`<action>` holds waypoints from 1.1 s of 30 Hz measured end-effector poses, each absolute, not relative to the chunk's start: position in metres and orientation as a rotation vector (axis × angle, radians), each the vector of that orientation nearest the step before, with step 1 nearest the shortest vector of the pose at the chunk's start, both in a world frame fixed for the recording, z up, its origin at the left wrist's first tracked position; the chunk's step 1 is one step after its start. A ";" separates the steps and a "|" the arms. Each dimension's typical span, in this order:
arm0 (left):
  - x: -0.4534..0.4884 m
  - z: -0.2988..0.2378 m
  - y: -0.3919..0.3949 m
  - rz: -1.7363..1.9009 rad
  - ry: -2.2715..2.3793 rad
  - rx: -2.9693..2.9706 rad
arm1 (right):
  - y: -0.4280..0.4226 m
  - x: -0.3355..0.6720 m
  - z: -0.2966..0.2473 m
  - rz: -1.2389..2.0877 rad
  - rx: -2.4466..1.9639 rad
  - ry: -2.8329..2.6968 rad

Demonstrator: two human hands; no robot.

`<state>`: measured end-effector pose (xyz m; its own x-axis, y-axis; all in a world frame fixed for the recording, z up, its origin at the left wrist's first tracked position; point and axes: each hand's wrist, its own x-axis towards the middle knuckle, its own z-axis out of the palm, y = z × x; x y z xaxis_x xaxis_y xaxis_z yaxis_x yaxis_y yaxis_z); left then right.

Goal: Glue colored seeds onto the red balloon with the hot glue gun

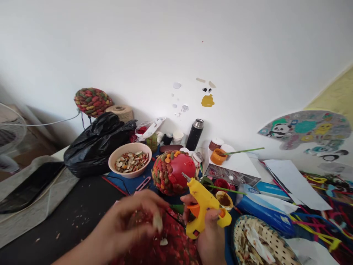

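My right hand is wrapped round a yellow hot glue gun. A finger lies at its orange trigger, and the nozzle points up and left. My left hand, a little blurred, pinches a small pale shell piece between thumb and fingers. Below it another shell piece lies on a red, paint-stained surface. Just beyond my hands sits a red ball, partly covered with red, green and orange shell pieces. The glue gun's nozzle overlaps its right side in view.
A pink bowl of shell pieces stands behind my left hand. A black plastic bag and a finished-looking shell-covered ball are farther left. A black flask, an orange paint jar and a woven basket stand around.
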<state>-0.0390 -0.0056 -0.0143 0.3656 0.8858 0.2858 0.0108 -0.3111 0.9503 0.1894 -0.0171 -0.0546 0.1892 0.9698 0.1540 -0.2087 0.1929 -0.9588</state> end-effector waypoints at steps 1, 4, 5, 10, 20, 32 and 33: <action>-0.045 -0.008 0.000 1.170 0.965 1.522 | -0.018 0.188 -0.058 1.078 -0.960 -0.976; -0.053 0.005 0.022 1.293 1.087 1.323 | -0.021 0.186 -0.061 1.090 -0.951 -1.050; -0.053 0.007 0.029 1.305 1.073 1.306 | -0.021 0.186 -0.061 1.055 -0.997 -1.084; -0.046 -0.003 0.049 1.319 1.021 1.356 | -0.018 0.185 -0.050 0.900 -0.994 -1.355; -0.038 -0.025 0.051 1.353 1.065 1.412 | -0.017 0.186 -0.046 0.815 -1.072 -1.517; -0.042 -0.031 0.043 1.429 1.093 1.490 | -0.014 0.182 -0.051 0.747 -1.002 -1.555; -0.042 -0.031 0.043 1.430 1.089 1.510 | -0.014 0.182 -0.052 0.749 -1.003 -1.557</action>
